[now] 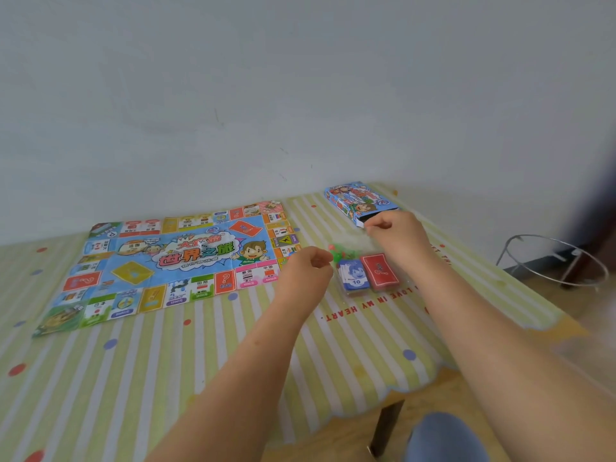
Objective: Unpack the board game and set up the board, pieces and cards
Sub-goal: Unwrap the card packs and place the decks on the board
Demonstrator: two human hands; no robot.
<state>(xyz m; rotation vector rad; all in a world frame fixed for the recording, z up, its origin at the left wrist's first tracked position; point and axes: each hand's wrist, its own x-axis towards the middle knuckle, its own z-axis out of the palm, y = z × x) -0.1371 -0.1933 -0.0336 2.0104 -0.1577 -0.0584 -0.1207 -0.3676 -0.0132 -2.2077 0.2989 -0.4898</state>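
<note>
Beside the unfolded colourful paper board point(176, 258) at the table's point(166, 361) far edge, our left hand point(310, 263) and right hand point(395, 235) each pinch the clear plastic bag point(351, 242) of cards and pieces, apparently to tear it open.

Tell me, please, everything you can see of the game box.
The box is a small flat carton, seemingly cardboard, printed blue with bright cartoon figures. It lies flat on the striped tablecloth, far right, near the wall, apart from the board. Its near end is open, dark inside. The right hand, pinching a clear bag, is just before that opening; whether it touches the box is unclear.
</note>
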